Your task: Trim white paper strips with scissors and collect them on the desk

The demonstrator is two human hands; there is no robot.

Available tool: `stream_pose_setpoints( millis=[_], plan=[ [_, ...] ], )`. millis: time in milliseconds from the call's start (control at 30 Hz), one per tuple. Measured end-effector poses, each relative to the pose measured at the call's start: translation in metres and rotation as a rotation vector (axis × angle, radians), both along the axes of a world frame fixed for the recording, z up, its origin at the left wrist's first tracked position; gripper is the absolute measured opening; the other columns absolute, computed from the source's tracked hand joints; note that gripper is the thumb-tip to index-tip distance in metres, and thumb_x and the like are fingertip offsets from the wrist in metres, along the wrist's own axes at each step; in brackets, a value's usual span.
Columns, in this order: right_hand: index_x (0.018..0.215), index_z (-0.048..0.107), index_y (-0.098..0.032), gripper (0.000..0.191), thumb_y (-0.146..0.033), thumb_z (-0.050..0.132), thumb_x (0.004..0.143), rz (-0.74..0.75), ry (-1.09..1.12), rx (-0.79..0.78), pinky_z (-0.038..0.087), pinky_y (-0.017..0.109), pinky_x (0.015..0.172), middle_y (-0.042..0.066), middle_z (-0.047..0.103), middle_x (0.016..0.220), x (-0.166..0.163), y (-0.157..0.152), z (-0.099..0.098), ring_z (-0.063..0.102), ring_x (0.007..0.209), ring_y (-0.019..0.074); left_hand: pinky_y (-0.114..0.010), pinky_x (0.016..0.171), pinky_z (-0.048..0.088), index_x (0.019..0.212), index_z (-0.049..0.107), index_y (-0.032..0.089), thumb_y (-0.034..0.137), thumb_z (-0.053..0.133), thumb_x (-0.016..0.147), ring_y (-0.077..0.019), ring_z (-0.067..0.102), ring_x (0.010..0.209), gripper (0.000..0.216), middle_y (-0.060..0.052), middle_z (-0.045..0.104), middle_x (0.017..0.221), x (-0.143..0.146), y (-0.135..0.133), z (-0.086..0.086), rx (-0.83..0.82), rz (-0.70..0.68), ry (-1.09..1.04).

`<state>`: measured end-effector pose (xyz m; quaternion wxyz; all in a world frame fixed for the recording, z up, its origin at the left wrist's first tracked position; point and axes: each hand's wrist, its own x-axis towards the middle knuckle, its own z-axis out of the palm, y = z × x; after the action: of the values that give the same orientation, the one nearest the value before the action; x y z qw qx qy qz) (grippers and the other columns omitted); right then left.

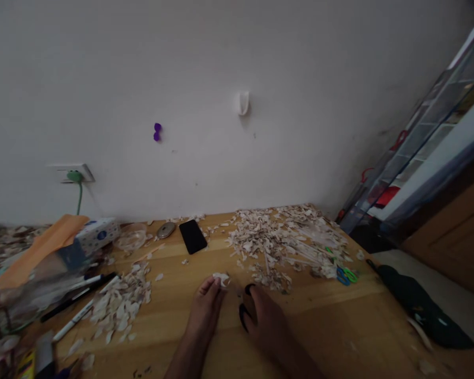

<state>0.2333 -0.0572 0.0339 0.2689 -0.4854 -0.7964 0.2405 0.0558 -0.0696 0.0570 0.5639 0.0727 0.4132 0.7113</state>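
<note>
My left hand (205, 310) rests on the wooden table (332, 326) and pinches a small pale chip (221, 279) between its fingertips. My right hand (266, 321) lies just to its right, fingers curled through the black handles of a pair of scissors (245, 310); the blades are hidden. A big heap of pale shavings and thin strips (284, 237) lies just beyond the hands. A smaller pile of pale chips (120, 302) sits to the left.
A black phone (193, 236), a round metal disc (166, 229) and a clear dish (131, 237) lie at the back. Green-and-blue scissors (346, 275) sit right of the heap. Pens (77, 295), a tissue box (97, 235) and clutter crowd the left. A dark bag (418, 305) hangs off the right edge.
</note>
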Motion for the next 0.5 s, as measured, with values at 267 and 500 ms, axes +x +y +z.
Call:
stream_pose_setpoints(
  millis=[267,500],
  plan=[
    [0.120,0.059,-0.020,0.039,-0.021,0.061,0.081,0.029,-0.058,-0.085,0.047,0.034,0.094,0.010,0.067,0.117,0.000,0.001,0.015,0.063,0.107,0.0252,-0.024,0.068,0.054,0.084,0.073,0.016,0.034,0.094,0.058,-0.0147,0.068,0.071,0.038,-0.005,0.075,0.080,0.000,0.005,-0.012,0.087,-0.048,0.236],
    [0.110,0.062,-0.022,0.028,-0.020,0.059,0.082,-0.008,-0.053,-0.117,0.048,0.032,0.087,0.009,0.069,0.110,0.000,0.004,0.012,0.065,0.101,0.0245,-0.027,0.077,0.057,0.085,0.069,0.018,0.026,0.095,0.056,-0.0150,0.070,0.077,0.040,-0.003,0.075,0.082,0.002,0.000,-0.001,0.041,0.026,0.060]
  ],
)
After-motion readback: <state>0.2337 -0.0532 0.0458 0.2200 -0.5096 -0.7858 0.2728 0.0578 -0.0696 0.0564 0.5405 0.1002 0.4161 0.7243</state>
